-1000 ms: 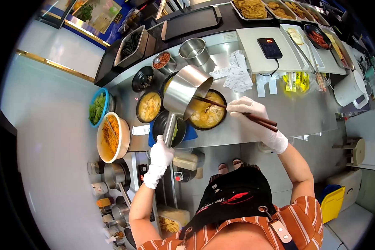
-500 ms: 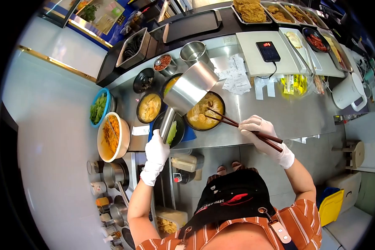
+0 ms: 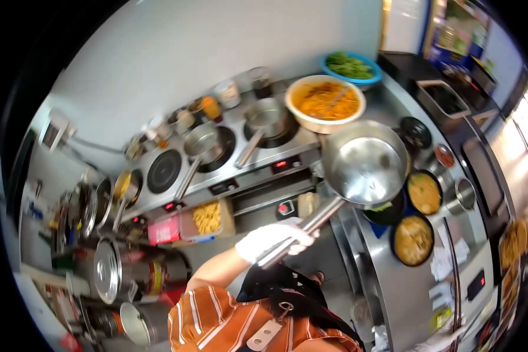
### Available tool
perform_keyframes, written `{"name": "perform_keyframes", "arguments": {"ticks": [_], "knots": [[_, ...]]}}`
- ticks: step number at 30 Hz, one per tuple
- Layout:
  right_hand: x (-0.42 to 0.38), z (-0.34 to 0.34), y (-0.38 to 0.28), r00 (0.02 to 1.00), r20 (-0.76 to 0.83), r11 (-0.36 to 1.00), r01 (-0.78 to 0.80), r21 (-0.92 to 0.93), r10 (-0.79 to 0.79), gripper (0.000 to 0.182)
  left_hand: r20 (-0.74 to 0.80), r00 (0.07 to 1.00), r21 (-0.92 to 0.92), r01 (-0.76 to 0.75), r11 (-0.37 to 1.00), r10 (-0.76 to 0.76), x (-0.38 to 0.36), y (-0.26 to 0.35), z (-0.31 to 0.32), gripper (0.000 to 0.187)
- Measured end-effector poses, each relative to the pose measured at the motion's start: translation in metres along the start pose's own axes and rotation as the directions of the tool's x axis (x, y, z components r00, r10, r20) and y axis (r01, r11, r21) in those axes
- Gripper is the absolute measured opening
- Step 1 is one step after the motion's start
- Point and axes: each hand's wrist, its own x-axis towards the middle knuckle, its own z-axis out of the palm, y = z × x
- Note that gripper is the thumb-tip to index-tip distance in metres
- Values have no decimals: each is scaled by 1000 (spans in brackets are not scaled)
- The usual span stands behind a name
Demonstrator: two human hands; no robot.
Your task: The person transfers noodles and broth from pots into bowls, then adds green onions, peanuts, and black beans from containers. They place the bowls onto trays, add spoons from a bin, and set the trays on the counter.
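Note:
My left hand (image 3: pixel 278 242), in a white glove, is wrapped round the handle of a steel saucepan (image 3: pixel 364 161). The pan is held up over the counter's edge, and bare shiny metal shows inside it. At the lower right edge, my gloved right hand (image 3: pixel 443 340) is partly in view and blurred, with dark chopsticks (image 3: pixel 454 270) rising from it. Beyond the pan stand two black bowls of yellow soup, a nearer soup bowl (image 3: pixel 413 239) and a farther soup bowl (image 3: pixel 425 192). A black bowl with lettuce (image 3: pixel 387 211) is partly hidden by the pan.
An induction range (image 3: pixel 214 170) along the wall carries two saucepans, one being a right-hand saucepan (image 3: pixel 265 117). Shredded carrot fills a cream basin (image 3: pixel 318 124) beside a blue basin of greens (image 3: pixel 349 71). Large pots (image 3: pixel 152 273) stand at lower left; paper slips (image 3: pixel 443 261) lie on the counter.
The view has swung left toward the range. The saucepan, tipped over a soup bowl before, is now level and away from the bowls. My right hand has shifted to the frame's edge, still with the chopsticks.

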Motion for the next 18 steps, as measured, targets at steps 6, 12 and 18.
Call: {"name": "perform_keyframes", "arguments": {"ticks": [6,12,18], "knots": [[28,3,132,910,286,945,-244,-217,300,39,-524,731,19,-502,864,437,-164,20,-95,30],[-154,93,299,532,629,824,-360,-438,567,34,-738,451,143,-623,769,503,-288,30,-287,23],[-347,164,405,354,683,766,-370,-526,639,33,-760,534,-108,-667,737,371,-341,22,-474,12]]}}
